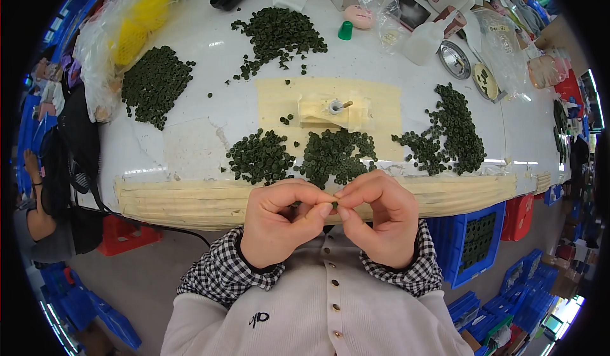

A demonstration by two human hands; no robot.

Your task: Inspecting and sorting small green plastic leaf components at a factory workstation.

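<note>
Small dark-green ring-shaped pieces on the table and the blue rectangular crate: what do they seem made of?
Small dark-green ring-shaped pieces: possibly rubber or plastic, fairly matte, judging by their dull, even colour. Blue rectangular crate: likely moulded plastic, given its uniformly coloured walls.

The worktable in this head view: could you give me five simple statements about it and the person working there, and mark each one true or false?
1. The left hand and right hand meet at a small green piece. True.
2. The yellow bundle lies at the right end of the table. False: the yellow bundle is at the far left, in clear plastic.
3. The person's cuffs have a black-and-white check. True.
4. The blue crate stands on top of the table. False: the blue crate is below the tabletop level, on the person's right.
5. The green cap stands near a pink roundish thing. True.
</note>
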